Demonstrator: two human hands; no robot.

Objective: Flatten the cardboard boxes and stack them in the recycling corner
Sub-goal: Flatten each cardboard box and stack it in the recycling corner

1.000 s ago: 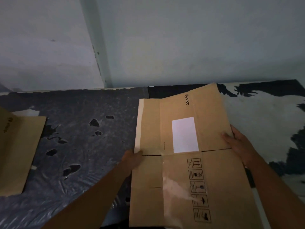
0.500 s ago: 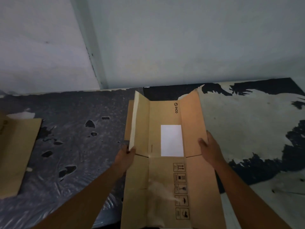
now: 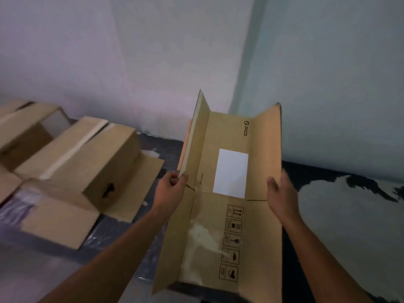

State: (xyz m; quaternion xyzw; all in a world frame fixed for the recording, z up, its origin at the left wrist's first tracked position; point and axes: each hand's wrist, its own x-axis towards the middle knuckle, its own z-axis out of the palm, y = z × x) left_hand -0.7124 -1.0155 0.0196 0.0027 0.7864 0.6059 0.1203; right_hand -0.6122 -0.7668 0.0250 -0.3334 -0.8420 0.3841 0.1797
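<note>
Cardboard box [image 3: 218, 237], opened out into a trough, is held above the floor [image 3: 328, 226] in front of the person, printed panel facing up. Left hand [image 3: 169, 191] pinches the lower corner of the raised left flap between thumb and fingers. Right hand [image 3: 281, 197] grips the edge of the raised right flap, thumb inside, fingers behind. White label [image 3: 230, 172] sits on the centre panel. Further left, unflattened boxes [image 3: 87, 162] rest on the floor near the wall [image 3: 153, 62].
</note>
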